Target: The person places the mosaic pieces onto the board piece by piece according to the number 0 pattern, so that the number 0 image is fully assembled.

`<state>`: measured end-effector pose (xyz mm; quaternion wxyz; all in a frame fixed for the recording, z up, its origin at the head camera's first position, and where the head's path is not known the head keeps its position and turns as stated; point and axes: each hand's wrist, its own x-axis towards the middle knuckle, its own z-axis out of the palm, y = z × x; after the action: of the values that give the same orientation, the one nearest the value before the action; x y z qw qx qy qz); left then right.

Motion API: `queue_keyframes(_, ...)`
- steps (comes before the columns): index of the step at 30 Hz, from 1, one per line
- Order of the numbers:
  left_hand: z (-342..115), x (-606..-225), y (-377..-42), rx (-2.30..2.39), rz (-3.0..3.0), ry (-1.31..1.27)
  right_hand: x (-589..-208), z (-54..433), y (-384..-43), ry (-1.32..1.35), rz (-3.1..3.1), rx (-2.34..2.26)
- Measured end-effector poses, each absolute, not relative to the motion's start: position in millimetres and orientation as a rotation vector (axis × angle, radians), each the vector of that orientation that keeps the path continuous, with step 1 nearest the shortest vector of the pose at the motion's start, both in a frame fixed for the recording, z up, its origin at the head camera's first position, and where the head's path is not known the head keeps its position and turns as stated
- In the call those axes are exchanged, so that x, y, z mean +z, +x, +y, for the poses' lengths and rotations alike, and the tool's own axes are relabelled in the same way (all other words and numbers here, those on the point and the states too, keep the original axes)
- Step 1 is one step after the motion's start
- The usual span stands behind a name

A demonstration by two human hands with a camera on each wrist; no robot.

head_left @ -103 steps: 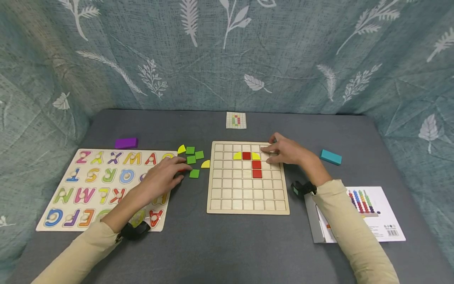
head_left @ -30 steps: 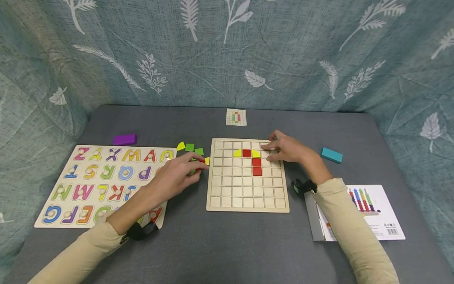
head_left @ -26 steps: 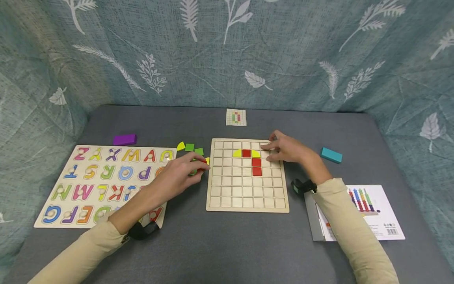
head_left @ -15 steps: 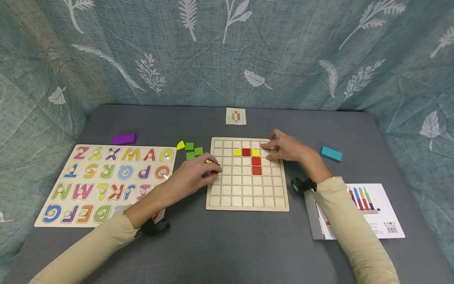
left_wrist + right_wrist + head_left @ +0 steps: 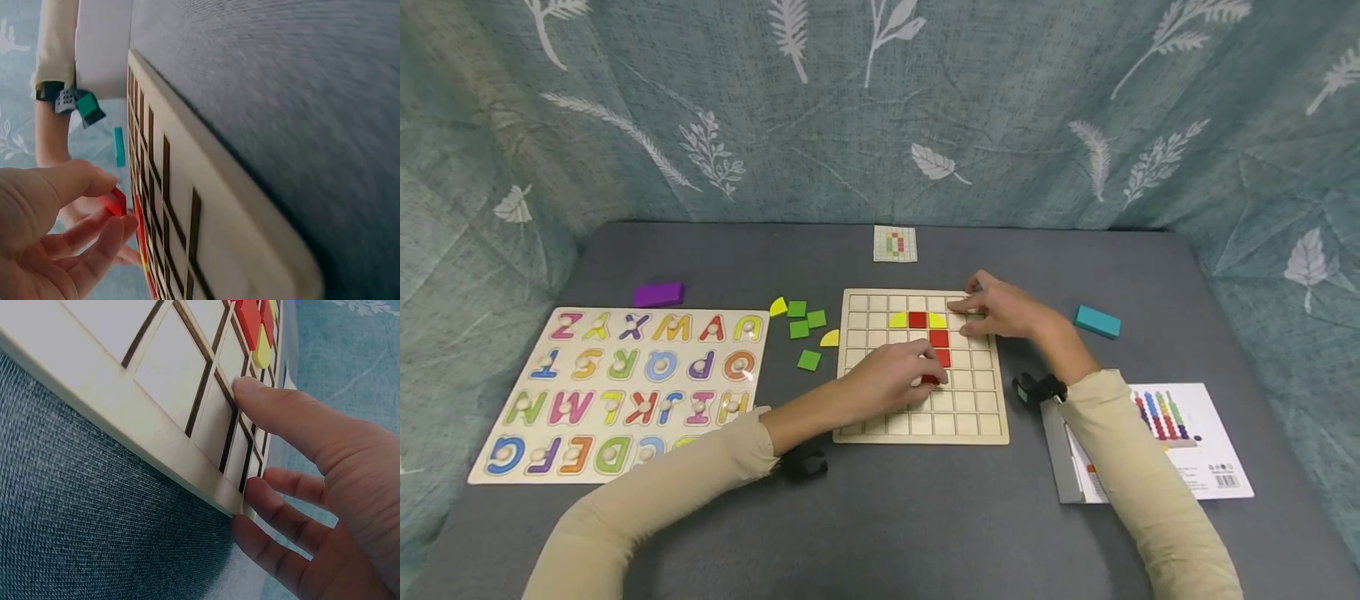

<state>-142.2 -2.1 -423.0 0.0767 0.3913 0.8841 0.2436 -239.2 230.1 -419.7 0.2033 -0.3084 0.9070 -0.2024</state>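
Observation:
My left hand (image 5: 886, 377) is over the wooden grid board (image 5: 966, 423), pinching a red square tile (image 5: 114, 201) between thumb and fingers. The tile is tilted just above the board, below a column of red squares (image 5: 938, 338). At the board's top row of pieces, a red square (image 5: 917, 320) lies between two yellow quarter-round tiles (image 5: 898, 320). My right hand (image 5: 1011, 310) rests at the board's upper right, thumb on the grid and other fingertips by the edge in the right wrist view. The left hand hides part of the grid.
Several green squares (image 5: 808, 360) and two yellow pieces (image 5: 830, 338) lie left of the board. Farther left is an alphabet puzzle (image 5: 567, 362). A pattern card (image 5: 895, 244) lies behind; purple block (image 5: 658, 295), teal block (image 5: 1097, 322) and white box (image 5: 1213, 442) lie around.
My left hand has carried the red square tile from beside the loose tiles rightward over the board. My right hand stays at the board's upper right.

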Motion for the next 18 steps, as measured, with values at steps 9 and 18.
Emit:
queue_keyframes(9, 11.6, -428.2, -138.3, 0.742, 2.634, 1.219, -417.8, 229.4, -238.7, -0.861, 2.536, -0.561)
queue_keyframes(18, 11.0, -430.2, -136.6, 0.780, 2.656, 1.194, -418.7, 228.7, -238.0, -0.870, 2.539, -0.558)
